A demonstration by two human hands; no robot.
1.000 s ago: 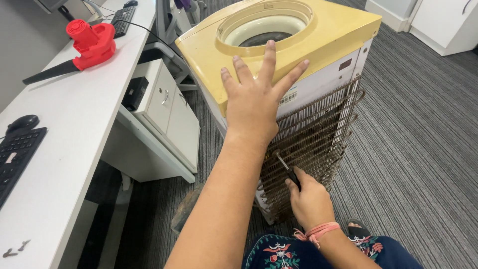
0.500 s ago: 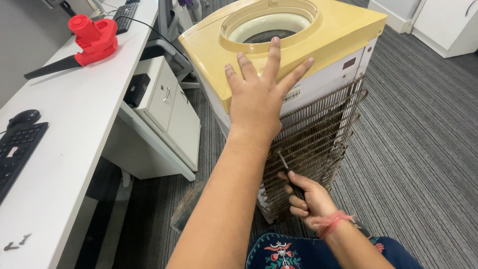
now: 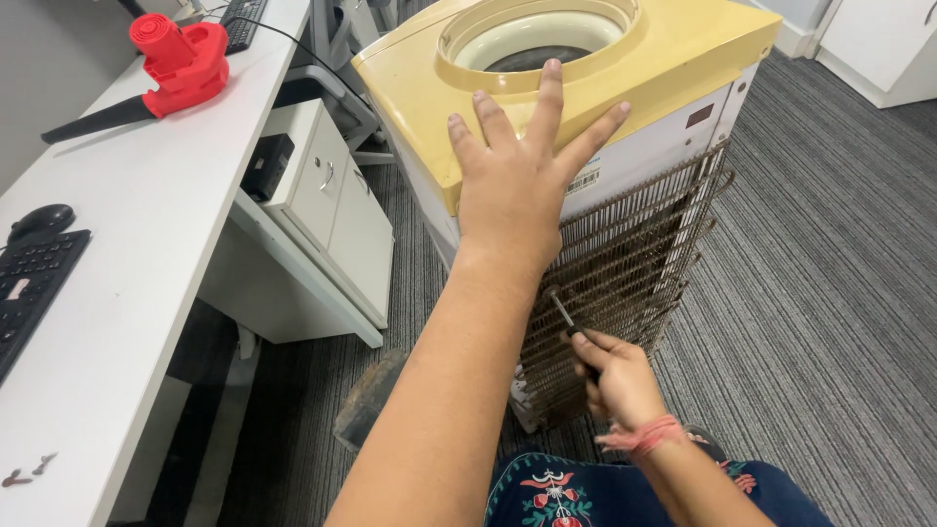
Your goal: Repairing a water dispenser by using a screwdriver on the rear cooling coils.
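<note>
Since a second ago the right hand [image 3: 617,379], closed around a screwdriver [image 3: 566,317], has turned its tip up against the wire grille [image 3: 634,244], just below the left hand [image 3: 517,181] spread flat on the water dispenser [image 3: 673,59].

Floor: grey carpet [image 3: 830,293] with fine dark ribbing, covering the right half of the frame and running under the furniture at centre. Left side: a long white desk [image 3: 127,293] runs from the lower left to the upper left. Beneath it, at upper centre, a white drawer pedestal [image 3: 337,195] with small round knobs stands on the carpet. Behind that, the grey base of an office chair [image 3: 342,39] is partly seen. Upper left corner: a plain grey wall [image 3: 39,88] borders the desk. Upper right corner: a white cabinet [image 3: 888,49] stands by a white skirting board [image 3: 795,34]. Lighting even, shadows soft.
</note>
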